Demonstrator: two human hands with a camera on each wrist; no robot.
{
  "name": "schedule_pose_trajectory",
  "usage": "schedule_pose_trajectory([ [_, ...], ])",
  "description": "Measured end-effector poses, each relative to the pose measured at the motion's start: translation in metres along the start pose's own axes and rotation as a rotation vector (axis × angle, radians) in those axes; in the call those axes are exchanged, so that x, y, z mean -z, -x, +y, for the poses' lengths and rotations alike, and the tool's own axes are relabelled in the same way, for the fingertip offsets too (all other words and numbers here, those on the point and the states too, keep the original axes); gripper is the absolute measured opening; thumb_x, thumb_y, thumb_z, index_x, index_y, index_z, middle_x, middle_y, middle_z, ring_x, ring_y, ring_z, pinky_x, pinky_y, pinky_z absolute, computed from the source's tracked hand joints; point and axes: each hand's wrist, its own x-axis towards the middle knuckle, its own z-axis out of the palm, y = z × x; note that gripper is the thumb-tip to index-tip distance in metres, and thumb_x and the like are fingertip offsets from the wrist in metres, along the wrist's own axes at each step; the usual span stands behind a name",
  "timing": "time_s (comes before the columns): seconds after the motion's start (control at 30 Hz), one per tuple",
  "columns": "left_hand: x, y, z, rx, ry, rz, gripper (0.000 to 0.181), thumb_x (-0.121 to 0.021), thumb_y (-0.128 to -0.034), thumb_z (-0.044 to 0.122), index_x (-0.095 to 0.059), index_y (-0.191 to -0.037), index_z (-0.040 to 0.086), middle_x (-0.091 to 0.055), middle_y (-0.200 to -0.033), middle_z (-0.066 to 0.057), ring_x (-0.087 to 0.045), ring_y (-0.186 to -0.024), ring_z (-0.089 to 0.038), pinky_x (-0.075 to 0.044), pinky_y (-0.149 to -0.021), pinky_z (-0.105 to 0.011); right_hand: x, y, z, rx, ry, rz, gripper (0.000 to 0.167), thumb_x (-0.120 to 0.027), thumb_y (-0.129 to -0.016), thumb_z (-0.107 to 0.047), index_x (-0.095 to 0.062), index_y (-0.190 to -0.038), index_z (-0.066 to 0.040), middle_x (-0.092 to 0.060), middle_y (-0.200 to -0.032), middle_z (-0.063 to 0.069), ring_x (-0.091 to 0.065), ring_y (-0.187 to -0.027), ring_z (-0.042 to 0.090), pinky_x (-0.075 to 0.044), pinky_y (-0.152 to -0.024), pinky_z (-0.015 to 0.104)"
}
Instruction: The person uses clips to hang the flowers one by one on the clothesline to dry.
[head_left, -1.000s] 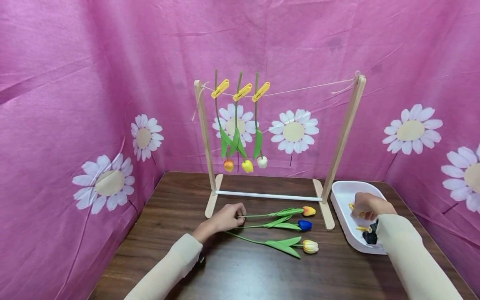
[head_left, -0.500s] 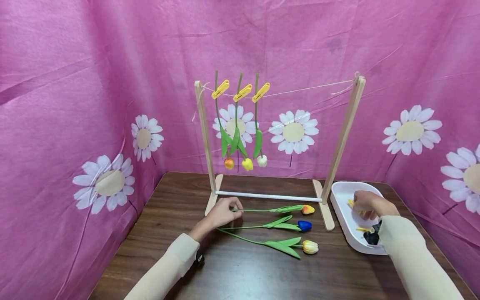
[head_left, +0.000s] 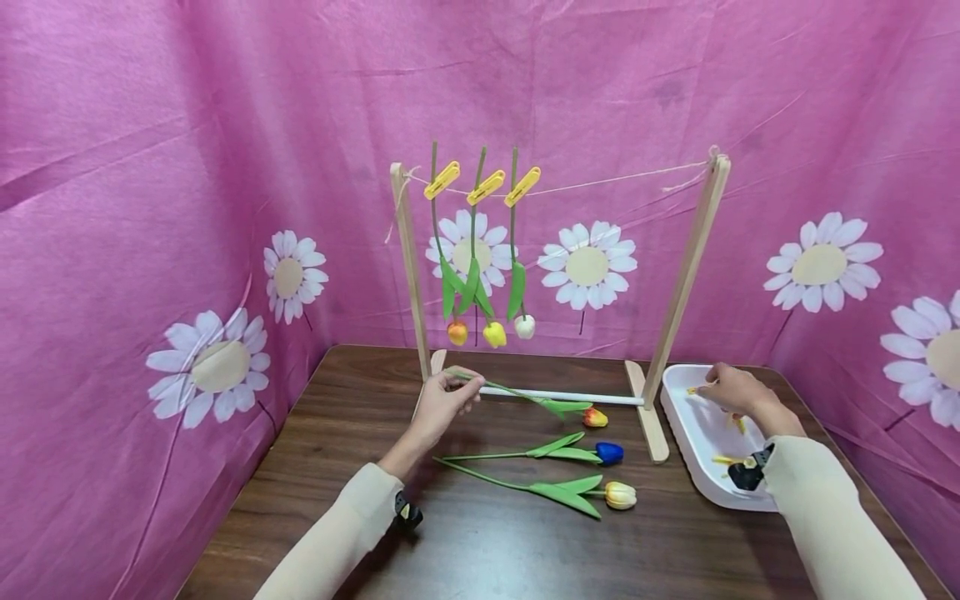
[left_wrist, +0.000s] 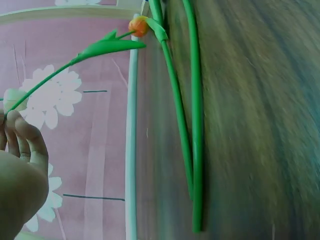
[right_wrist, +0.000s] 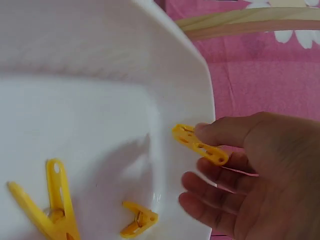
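My left hand (head_left: 441, 403) pinches the stem of an orange-yellow tulip (head_left: 595, 417), raised off the table with its flower end dipping to the right. In the left wrist view that tulip (left_wrist: 138, 26) slants up from the fingertips. Over the white tray (head_left: 684, 450), my right hand (head_left: 738, 392) holds a yellow clothespin (right_wrist: 200, 145) between thumb and fingers. More yellow clothespins (right_wrist: 57, 205) lie on the tray floor. A blue tulip (head_left: 609, 452) and a cream-yellow tulip (head_left: 620, 495) lie on the table, stems pointing left.
A wooden stand (head_left: 686, 283) carries a string (head_left: 615, 177) between its posts. Toward the left, three tulips hang upside down by yellow clothespins (head_left: 486, 187): orange, yellow (head_left: 494, 335) and white. A white bar (head_left: 562, 397) joins the stand's feet. Pink cloth surrounds the table.
My left hand has lifted the orange-yellow tulip off the table, up and away from the other two. My right hand has risen from the tray floor with a clothespin.
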Motion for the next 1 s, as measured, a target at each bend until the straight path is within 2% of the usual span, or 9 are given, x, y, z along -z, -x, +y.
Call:
schedule_pose_trajectory([
  [0.1, -0.004, -0.002, 0.001, -0.072, 0.121, -0.02, 0.022, -0.067, -0.1063, 0.012, -0.065, -0.113, -0.009, -0.074, -0.088, -0.001, -0.07, -0.07, -0.01, -0.06, -0.063, -0.026, 0.0, 0.0, -0.002, 0.014, -0.07, 0.082, 0.044, -0.067, -0.099, -0.022, -0.052, -0.115, 0.016, -0.064, -0.09, 0.021, -0.064, -0.072, 0.025, -0.058, -0.058, 0.036],
  [0.17, -0.007, -0.004, 0.0, -0.116, 0.201, -0.067, 0.023, -0.058, -0.1108, 0.013, -0.057, -0.117, -0.009, -0.079, -0.103, -0.009, -0.078, -0.08, -0.017, -0.067, -0.073, -0.039, -0.001, -0.001, -0.004, 0.033, -0.145, 0.118, 0.041, -0.07, -0.098, -0.019, -0.052, -0.112, 0.015, -0.066, -0.089, 0.02, -0.066, -0.074, 0.025, -0.062, -0.06, 0.037],
  [0.27, -0.01, -0.008, 0.0, -0.157, 0.279, -0.14, 0.018, -0.047, -0.115, 0.017, -0.051, -0.119, -0.001, -0.078, -0.118, -0.021, -0.081, -0.092, -0.023, -0.066, -0.086, -0.052, -0.001, -0.003, -0.008, 0.065, -0.272, 0.134, 0.037, -0.069, -0.099, -0.012, -0.049, -0.111, 0.017, -0.072, -0.093, 0.027, -0.075, -0.077, 0.029, -0.066, -0.066, 0.04],
  [0.33, -0.013, -0.011, 0.001, -0.156, 0.318, -0.161, 0.015, -0.047, -0.1151, 0.017, -0.052, -0.118, 0.003, -0.076, -0.118, -0.027, -0.081, -0.094, -0.023, -0.064, -0.091, -0.052, 0.0, -0.004, -0.012, 0.076, -0.364, 0.142, 0.035, -0.067, -0.101, -0.008, -0.047, -0.114, 0.018, -0.074, -0.097, 0.031, -0.079, -0.079, 0.031, -0.067, -0.071, 0.042],
  [0.43, -0.018, -0.013, 0.002, -0.117, 0.362, -0.157, 0.011, -0.056, -0.1106, 0.008, -0.058, -0.119, 0.001, -0.078, -0.113, -0.023, -0.08, -0.093, -0.018, -0.065, -0.094, -0.04, 0.0, -0.006, -0.016, 0.097, -0.478, 0.154, 0.037, -0.061, -0.105, -0.006, -0.043, -0.123, 0.021, -0.074, -0.105, 0.035, -0.081, -0.083, 0.026, -0.068, -0.075, 0.042],
  [0.6, -0.025, -0.013, 0.004, -0.09, 0.364, -0.144, 0.021, -0.063, -0.105, -0.001, -0.063, -0.123, -0.012, -0.08, -0.108, -0.009, -0.08, -0.091, -0.014, -0.064, -0.093, -0.033, 0.003, -0.008, -0.022, 0.142, -0.559, 0.201, 0.047, -0.057, -0.11, -0.012, -0.041, -0.139, 0.021, -0.076, -0.109, 0.027, -0.078, -0.08, 0.01, -0.067, -0.072, 0.036],
  [0.73, -0.028, -0.015, 0.004, -0.128, 0.334, -0.167, 0.015, -0.056, -0.1105, 0.007, -0.063, -0.122, 0.001, -0.08, -0.115, -0.015, -0.081, -0.096, -0.018, -0.065, -0.094, -0.04, 0.007, -0.006, -0.03, 0.185, -0.636, 0.235, 0.047, -0.054, -0.111, -0.011, -0.041, -0.143, 0.02, -0.077, -0.099, -0.004, -0.076, -0.082, 0.004, -0.067, -0.072, 0.032],
  [0.83, -0.031, -0.016, 0.005, -0.132, 0.318, -0.178, 0.014, -0.057, -0.1103, 0.009, -0.065, -0.122, 0.007, -0.079, -0.117, -0.02, -0.081, -0.098, -0.02, -0.062, -0.099, -0.049, 0.011, -0.004, -0.036, 0.224, -0.792, 0.242, 0.034, -0.053, -0.11, -0.004, -0.045, -0.136, 0.015, -0.073, -0.097, -0.019, -0.077, -0.083, 0.004, -0.066, -0.074, 0.028],
  [1.0, -0.038, -0.018, 0.009, -0.105, 0.284, -0.159, 0.02, -0.067, -0.1042, 0.006, -0.069, -0.121, -0.006, -0.078, -0.114, -0.022, -0.08, -0.093, -0.016, -0.056, -0.105, -0.06, 0.018, 0.002, -0.044, 0.3, -1.08, 0.25, 0.016, -0.056, -0.107, 0.002, -0.051, -0.119, -0.007, -0.079, -0.096, -0.01, -0.079, -0.081, 0.009, -0.065, -0.075, 0.024],
])
